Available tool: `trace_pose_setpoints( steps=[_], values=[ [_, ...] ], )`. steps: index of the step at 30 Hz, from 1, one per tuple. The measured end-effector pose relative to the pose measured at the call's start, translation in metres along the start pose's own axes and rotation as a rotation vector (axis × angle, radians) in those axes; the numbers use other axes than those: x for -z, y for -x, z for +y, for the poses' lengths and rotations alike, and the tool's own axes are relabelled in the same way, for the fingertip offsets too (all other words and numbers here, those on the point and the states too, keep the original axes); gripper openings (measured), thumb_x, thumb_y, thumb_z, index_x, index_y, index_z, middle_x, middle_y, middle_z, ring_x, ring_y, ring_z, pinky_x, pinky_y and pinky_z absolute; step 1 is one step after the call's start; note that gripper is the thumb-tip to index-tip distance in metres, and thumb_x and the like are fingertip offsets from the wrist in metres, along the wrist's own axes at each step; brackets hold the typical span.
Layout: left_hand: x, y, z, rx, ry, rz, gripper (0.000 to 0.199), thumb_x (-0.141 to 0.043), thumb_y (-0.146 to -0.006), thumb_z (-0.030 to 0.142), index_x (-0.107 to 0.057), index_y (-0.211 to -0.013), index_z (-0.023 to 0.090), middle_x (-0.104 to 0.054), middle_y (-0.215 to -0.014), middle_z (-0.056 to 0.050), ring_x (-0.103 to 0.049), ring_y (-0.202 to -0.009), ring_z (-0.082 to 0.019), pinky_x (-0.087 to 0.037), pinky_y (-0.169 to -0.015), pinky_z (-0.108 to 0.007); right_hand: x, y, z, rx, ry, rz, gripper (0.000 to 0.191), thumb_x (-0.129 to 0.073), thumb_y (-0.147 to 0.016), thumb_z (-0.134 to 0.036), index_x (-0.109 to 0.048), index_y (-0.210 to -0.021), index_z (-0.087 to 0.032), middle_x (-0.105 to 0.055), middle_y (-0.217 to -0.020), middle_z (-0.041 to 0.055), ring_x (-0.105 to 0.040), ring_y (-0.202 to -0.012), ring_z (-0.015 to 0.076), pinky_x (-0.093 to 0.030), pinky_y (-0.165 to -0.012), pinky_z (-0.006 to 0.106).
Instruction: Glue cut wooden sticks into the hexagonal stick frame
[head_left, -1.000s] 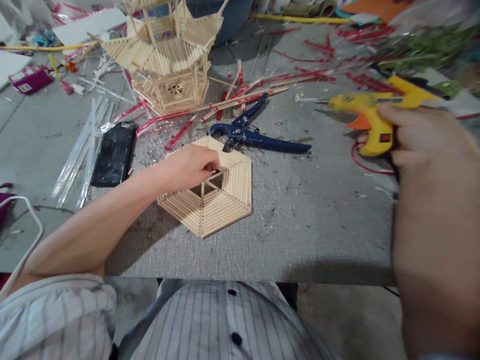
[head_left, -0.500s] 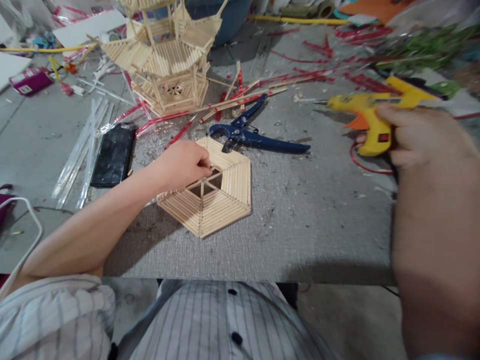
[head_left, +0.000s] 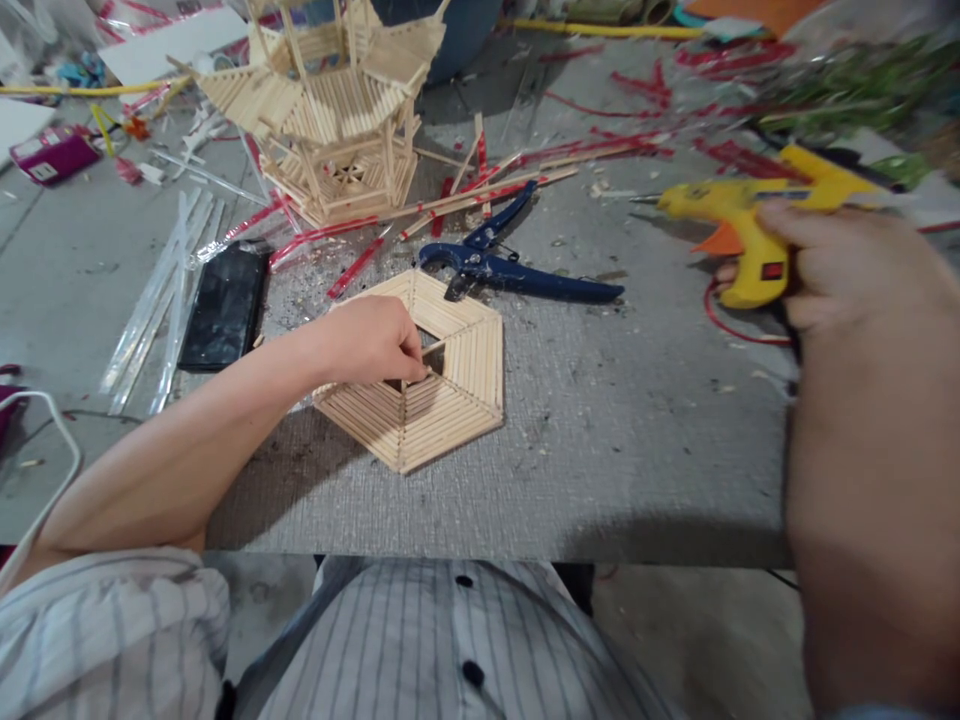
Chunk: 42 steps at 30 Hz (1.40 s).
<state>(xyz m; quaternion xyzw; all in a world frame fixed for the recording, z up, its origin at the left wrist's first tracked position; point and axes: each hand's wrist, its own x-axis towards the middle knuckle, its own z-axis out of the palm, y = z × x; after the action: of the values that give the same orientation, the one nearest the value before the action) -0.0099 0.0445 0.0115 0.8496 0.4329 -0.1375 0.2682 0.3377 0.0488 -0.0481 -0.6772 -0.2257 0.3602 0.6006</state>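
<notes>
A flat six-sided panel of pale wooden sticks (head_left: 465, 375) lies on the grey table, with spokes across its open centre. Over that centre is my left hand (head_left: 379, 340), its thumb and fingers pinched together at the spokes; whatever they grip is too small to make out. At the right, my right hand (head_left: 832, 255) is wrapped round the handle of a yellow glue gun (head_left: 757, 245), whose nozzle points left above the table. Blue cutters (head_left: 525, 277) lie half open just behind the panel.
A tiered stick model (head_left: 337, 130) stands at the back, near a blue tub (head_left: 457, 40). Left are a black phone (head_left: 225, 310), clear glue sticks (head_left: 169, 300) and a purple box (head_left: 56, 153). Red-taped sticks (head_left: 450, 200) lie behind the cutters; green sprigs (head_left: 855, 95) sit back right.
My left hand has shifted slightly right and toward me over the panel's centre, now covering more of the spokes. My right hand still holds the glue gun in nearly the same place.
</notes>
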Motion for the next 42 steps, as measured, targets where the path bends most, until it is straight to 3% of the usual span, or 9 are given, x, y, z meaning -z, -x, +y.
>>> trace_pose_setpoints(
  steps=[11, 21, 32, 42],
  values=[
    [0.0021, -0.0004, -0.0045, -0.014, 0.083, -0.069, 0.017, -0.062, -0.072, 0.029, -0.075, -0.071, 0.018, -0.069, -0.063, 0.002, -0.052, -0.056, -0.007, -0.034, -0.062, -0.022, -0.0010, 0.0019, -0.0012, 0.003, 0.030, 0.005, 0.017, -0.047, -0.083, 0.002, -0.055, -0.079, -0.012, -0.058, -0.065, -0.0030, -0.052, -0.033, 0.0087, -0.044, -0.024, 0.020],
    [0.0009, -0.0019, -0.0056, -0.034, 0.071, -0.090, 0.019, -0.061, -0.074, 0.030, -0.076, -0.074, 0.019, -0.072, -0.072, 0.000, -0.054, -0.061, -0.009, -0.036, -0.064, -0.023, 0.0035, -0.0056, 0.0023, -0.008, 0.037, 0.004, 0.015, -0.048, -0.082, 0.001, -0.056, -0.080, -0.012, -0.057, -0.066, -0.0021, -0.049, -0.036, 0.0062, -0.045, -0.028, 0.017],
    [-0.0002, -0.0027, -0.0062, -0.065, 0.067, -0.081, 0.021, -0.059, -0.075, 0.030, -0.073, -0.067, 0.017, -0.061, -0.053, 0.003, -0.045, -0.051, -0.007, -0.032, -0.058, -0.022, 0.0021, -0.0021, 0.0009, 0.007, 0.042, 0.012, 0.017, -0.048, -0.081, 0.002, -0.056, -0.079, -0.012, -0.056, -0.068, -0.0023, -0.051, -0.040, 0.0064, -0.046, -0.029, 0.017],
    [0.0011, -0.0023, -0.0045, -0.035, 0.070, -0.105, 0.022, -0.058, -0.074, 0.031, -0.074, -0.069, 0.017, -0.063, -0.056, 0.002, -0.048, -0.055, -0.008, -0.033, -0.062, -0.023, 0.0007, -0.0019, -0.0003, -0.003, 0.060, 0.027, 0.018, -0.048, -0.080, 0.002, -0.054, -0.076, -0.014, -0.056, -0.069, -0.0026, -0.051, -0.039, 0.0058, -0.045, -0.028, 0.017]
  ],
)
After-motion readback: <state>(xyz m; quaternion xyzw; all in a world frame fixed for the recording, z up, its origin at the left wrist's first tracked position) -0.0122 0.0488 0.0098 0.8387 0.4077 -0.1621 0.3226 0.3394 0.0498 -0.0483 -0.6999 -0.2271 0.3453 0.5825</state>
